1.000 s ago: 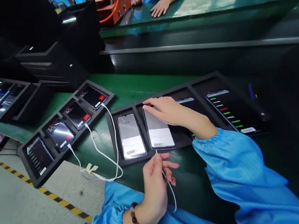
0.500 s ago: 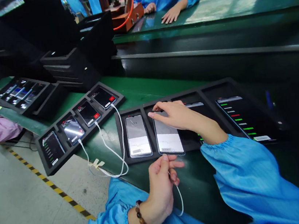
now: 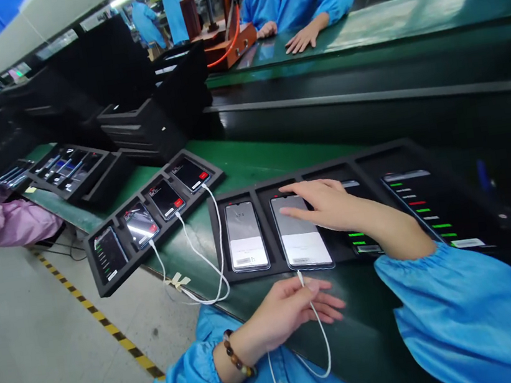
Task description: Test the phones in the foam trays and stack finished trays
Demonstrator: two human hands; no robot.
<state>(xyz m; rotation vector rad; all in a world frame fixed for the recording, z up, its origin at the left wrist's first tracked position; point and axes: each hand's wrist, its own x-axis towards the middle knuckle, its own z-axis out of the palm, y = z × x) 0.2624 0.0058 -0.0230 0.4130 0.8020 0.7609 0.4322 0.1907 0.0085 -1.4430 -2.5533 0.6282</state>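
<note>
Beneath my right hand point(image 3: 333, 206) lies a smartphone point(image 3: 304, 245) with a grey and white screen, set in a black foam tray point(image 3: 221, 237). That hand is open, its fingers stretched over the phone's upper right part; whether they touch the glass I cannot tell. A white charging cable point(image 3: 325, 339) runs up to the phone's lower edge, its plug at the port. My left hand point(image 3: 292, 309) is just below, fingers spread, beside the plug and against the cable. To the left, another phone point(image 3: 246, 233) shows a similar screen.
Two more phones, one a dark phone point(image 3: 427, 206) with coloured text, lie in the tray's right side. A second foam tray point(image 3: 139, 257) on the left holds several phones, some with white cables. Black trays point(image 3: 134, 129) are stacked behind. Across the bench, a co-worker's hand point(image 3: 304, 37) rests on the green surface.
My left hand has opened from a pinch at the phone's lower edge and moved slightly down, leaving the plug visible. My right hand stays over the same phone. The view has shifted.
</note>
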